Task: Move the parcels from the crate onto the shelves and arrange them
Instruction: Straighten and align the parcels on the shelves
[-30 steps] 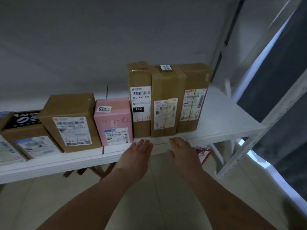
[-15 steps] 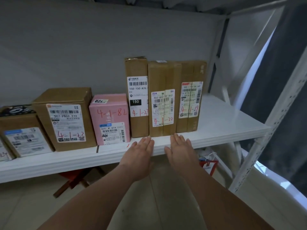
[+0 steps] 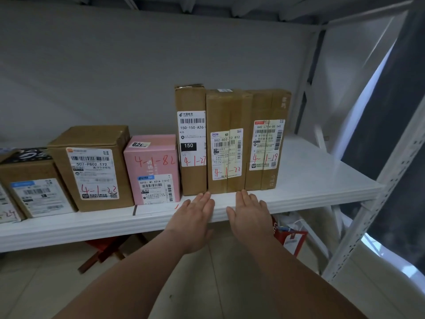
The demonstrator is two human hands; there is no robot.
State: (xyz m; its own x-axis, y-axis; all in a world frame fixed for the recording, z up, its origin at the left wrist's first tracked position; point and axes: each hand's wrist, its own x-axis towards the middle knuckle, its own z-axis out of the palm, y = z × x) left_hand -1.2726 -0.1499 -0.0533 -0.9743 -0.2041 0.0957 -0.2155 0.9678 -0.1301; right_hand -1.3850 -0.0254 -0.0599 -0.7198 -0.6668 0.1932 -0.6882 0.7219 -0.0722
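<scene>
Palms down on the white shelf (image 3: 310, 180): left hand (image 3: 193, 217), right hand (image 3: 249, 215).
Fingers (image 3: 202, 200) straight and pressed together, tips right at the foot of the tall parcel marked 4-1-22 (image 3: 226, 111), which stands upright between two other tall cartons (image 3: 190, 100).

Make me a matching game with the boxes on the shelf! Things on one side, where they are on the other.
Things:
1 pink parcel
2 parcel with black 150 patch
3 parcel marked 4-1-19
4 left hand

Places:
A farthest right in the row
B at the front edge of the shelf, fingers straight
C just right of the pink parcel
D beside the 4-1-23 box

Pairs: 1-D, 2-C, 3-A, 4-B.
</scene>
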